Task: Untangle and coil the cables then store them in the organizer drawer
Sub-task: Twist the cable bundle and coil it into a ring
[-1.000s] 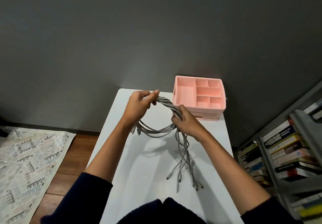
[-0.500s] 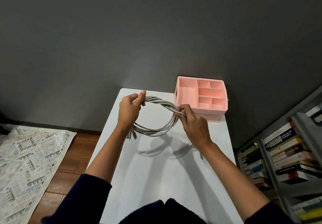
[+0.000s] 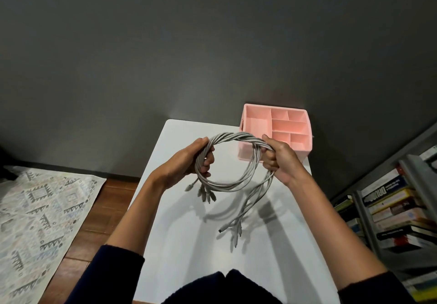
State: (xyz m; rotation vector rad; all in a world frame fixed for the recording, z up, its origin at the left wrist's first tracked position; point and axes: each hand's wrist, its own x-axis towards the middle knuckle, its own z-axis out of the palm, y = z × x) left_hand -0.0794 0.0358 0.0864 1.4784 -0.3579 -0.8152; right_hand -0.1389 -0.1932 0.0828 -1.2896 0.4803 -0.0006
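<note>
Left hand, right hand clenched round cable bundle. Pink organizer set far right on table, compartment floors showing. Bundle grey, twisted into ring, plugs dangling.

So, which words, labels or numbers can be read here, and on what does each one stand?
No text reads with certainty.
The book spines at the right: printed, but too small and blurred.
One dark spine: large white letters, upside down, not legible.
The pink organizer, cables and table: no text seen.
</note>
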